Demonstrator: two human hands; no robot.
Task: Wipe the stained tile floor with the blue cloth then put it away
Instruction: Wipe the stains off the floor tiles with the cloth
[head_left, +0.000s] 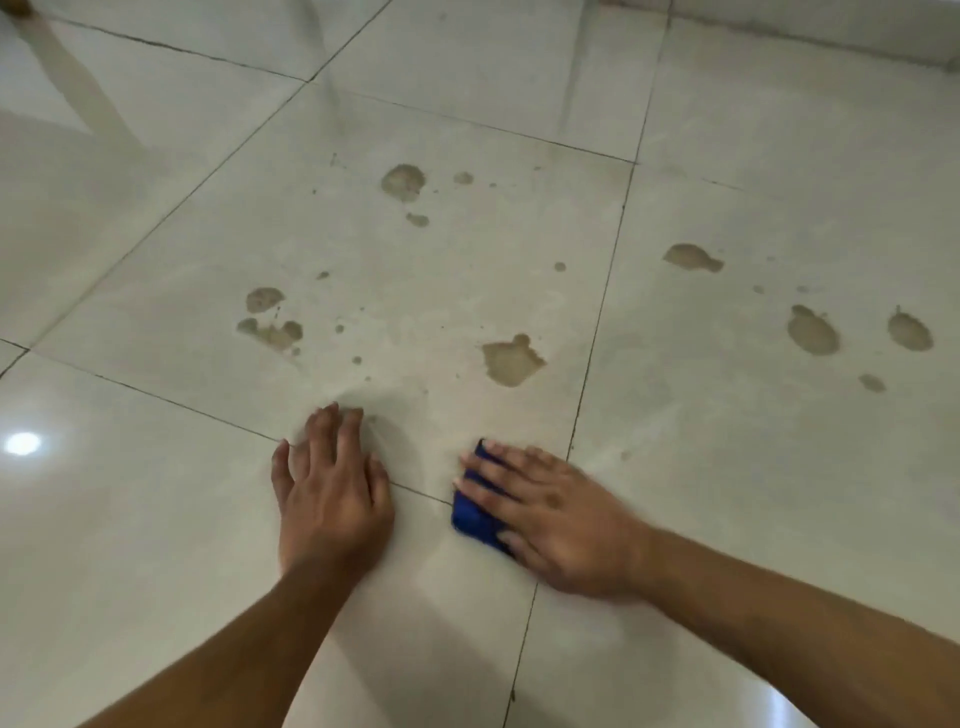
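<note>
Both bare forearms are seen entering from the bottom edge, head view only. Left hand (332, 493) is laid flat on the tile floor (130, 545), palm down, fingers spread and released, nothing grasped; it sits across a dark grout line. Right hand (550, 519) is pressed palm-down on the blue cloth (470, 512), fingers extended over it rather than clenched. The cloth is folded small, lying on the floor just right of the left hand and apart from it, close to where grout lines cross. Only its left portion is shown past the fingers. The right hand is slightly blurred, so whether the thumb is tucked under the cloth edge cannot be told.

Brown stains are scattered on the tiles beyond the hands. Nearest is a large blotch (511, 361), just above the right hand. A cluster of patches (270, 322) is seen up and to the left. A round patch (402, 182) with small spots beside it lies farther out. On the tile to the right, three more blotches (813, 330) and a small one are marked. Pale dusty smearing is spread around the stains. A bright light reflection (23, 443) is seen on the glossy tile at left. No containers are in view.
</note>
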